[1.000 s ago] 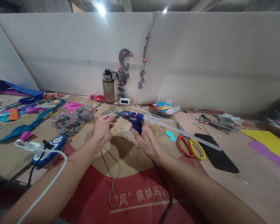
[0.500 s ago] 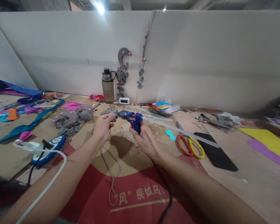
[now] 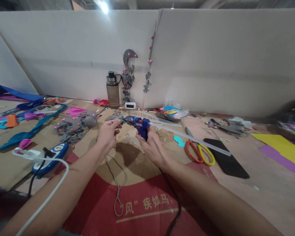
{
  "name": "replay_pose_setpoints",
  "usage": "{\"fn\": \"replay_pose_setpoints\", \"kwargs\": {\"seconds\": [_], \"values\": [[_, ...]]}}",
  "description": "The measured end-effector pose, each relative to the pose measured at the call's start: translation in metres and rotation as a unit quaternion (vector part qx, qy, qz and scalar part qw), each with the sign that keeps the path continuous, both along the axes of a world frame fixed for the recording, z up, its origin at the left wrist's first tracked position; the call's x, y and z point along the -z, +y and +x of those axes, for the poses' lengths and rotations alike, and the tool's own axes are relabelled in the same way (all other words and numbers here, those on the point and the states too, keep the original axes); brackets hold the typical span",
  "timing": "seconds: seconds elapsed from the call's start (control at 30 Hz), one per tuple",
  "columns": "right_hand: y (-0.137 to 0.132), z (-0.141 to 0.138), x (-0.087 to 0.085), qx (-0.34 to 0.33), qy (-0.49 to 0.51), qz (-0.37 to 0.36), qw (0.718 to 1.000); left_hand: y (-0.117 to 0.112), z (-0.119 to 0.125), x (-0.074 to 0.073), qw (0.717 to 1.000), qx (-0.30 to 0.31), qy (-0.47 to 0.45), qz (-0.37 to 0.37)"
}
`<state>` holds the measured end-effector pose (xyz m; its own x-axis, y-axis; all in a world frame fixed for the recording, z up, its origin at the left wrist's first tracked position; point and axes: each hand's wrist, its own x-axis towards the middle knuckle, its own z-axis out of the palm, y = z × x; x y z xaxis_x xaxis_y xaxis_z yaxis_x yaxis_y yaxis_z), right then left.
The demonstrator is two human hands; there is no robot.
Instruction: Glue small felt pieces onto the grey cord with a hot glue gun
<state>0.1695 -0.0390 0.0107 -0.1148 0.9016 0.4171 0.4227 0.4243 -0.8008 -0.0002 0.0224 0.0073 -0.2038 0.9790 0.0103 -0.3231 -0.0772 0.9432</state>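
Observation:
My right hand (image 3: pixel 151 147) is wrapped round the grip of a blue glue gun (image 3: pixel 137 124), whose black cord (image 3: pixel 173 209) trails back toward me. The gun's nozzle points left at my left hand (image 3: pixel 108 132), whose fingers pinch a small piece too small to name, right at the nozzle tip. A grey string (image 3: pixel 118 183) hangs from below that hand and lies looped on the red printed cloth (image 3: pixel 137 206). Both hands are held a little above the cardboard-covered table (image 3: pixel 135 154).
Red and yellow scissors (image 3: pixel 200 153), a black phone (image 3: pixel 226 160) and long clear glue sticks (image 3: pixel 186 136) lie to the right. Grey felt shapes with pink dots (image 3: pixel 73 126), blue strips and a blue-white power strip (image 3: pixel 50 154) lie left. A bottle (image 3: pixel 112 90) stands at the white back wall.
Almost nothing has moved; the view has tilted slightly, and both hands keep the glue gun and the pinched piece together in the same spot.

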Motion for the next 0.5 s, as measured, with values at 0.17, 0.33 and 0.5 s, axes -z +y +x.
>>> {"fn": "replay_pose_setpoints", "kwargs": {"seconds": [0.17,0.33,0.5], "values": [[0.0001,-0.0007,0.0012,0.001,0.004,0.014,1.000,0.0010,0.0001,0.0000,1.000,-0.008,-0.002,-0.005],[0.0015,0.0000,0.0028,0.008,-0.005,0.026,1.000,0.0004,0.0007,0.0003,1.000,-0.005,0.007,-0.001],[0.0029,-0.0012,0.0040,-0.004,0.032,0.026,0.999,0.0001,0.0002,-0.0008,1.000,-0.013,0.005,0.002]]}}
